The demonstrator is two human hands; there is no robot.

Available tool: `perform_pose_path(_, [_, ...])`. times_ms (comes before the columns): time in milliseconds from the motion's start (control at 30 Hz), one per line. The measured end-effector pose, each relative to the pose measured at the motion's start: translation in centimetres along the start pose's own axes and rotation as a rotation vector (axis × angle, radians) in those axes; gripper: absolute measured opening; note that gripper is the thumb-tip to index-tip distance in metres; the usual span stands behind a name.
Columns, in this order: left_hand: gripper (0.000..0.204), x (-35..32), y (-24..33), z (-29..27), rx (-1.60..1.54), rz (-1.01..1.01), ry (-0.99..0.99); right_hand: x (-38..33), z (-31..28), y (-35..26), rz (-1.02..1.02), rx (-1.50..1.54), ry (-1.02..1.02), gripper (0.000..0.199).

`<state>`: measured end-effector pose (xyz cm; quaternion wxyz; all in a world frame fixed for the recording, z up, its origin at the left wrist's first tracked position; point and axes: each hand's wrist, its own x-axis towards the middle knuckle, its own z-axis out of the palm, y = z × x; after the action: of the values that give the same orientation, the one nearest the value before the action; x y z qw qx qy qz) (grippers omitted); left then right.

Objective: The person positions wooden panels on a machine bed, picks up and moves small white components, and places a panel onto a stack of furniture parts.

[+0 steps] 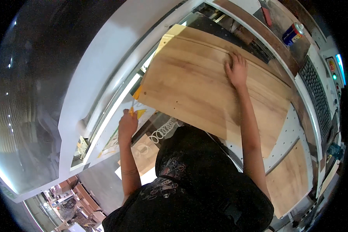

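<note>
White machine housing (92, 54) curves up the left side, and on the right we've a pale perforated bed (287, 129). Our main board (197, 81), wood-grained w/ a groove near its far edge, lies askew in the middle, its right end over the bed. Its near edge seems to overhang, so pressing there could tip or slide it. A 2nd board (292, 181) lies near right, close to the first; if ours swung that way, corners could knock & chip. Keyboard (317, 94) sits far right; a careless swing of the far right corner might hit keys. White coiled hose (164, 129) shows just below the near edge, so a shifting board could snag it. Our R hand (237, 69) lies flat on top, fingers slightly apart, gripping nothing; w/ only palm friction, the board could skid if pushed unevenly. L hand (127, 125) is closed round a slim orange tool (132, 111), exact kind unclear, beside the near left corner; a slip there might scratch the face or nick the edge.
</note>
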<state>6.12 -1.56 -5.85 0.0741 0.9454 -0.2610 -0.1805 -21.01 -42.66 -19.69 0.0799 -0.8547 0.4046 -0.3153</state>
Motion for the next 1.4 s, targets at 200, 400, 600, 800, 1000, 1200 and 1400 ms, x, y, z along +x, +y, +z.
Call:
perform_pose_path(200, [0.034,3.3,6.3,-0.8,-0.36,0.009,-0.542,0.3,0.1,0.2,0.043,0.025,0.026,0.042])
perform_pose_path(400, [0.038,13.3,14.4,1.6,-0.416,0.205,-0.084,0.3,-0.2,0.2,0.1,0.071,-0.037,0.04])
perform_pose_path(600, [0.042,17.8,15.5,4.0,-0.114,0.27,-0.013,-0.7,-2.5,0.4,0.079,0.189,-0.012,0.042])
perform_pose_path(800, [0.042,11.9,15.3,5.4,-0.115,0.415,-0.088,-10.1,-10.1,6.4,0.212,-0.034,0.083,0.049])
perform_pose_path(1000, [0.045,-0.4,22.8,8.8,-0.318,0.335,-0.837,-18.4,-17.5,15.7,0.747,-0.6,0.365,0.039])
perform_pose_path(1200, [0.044,4.1,26.3,8.9,-0.3,0.491,-0.37,-19.9,-18.4,16.7,0.652,-0.511,0.219,0.038])
perform_pose_path(1400, [0.037,-2.5,21.3,8.1,-0.043,0.516,-1.276,-18.1,-18.9,15.0,0.61,-0.322,0.256,0.039])
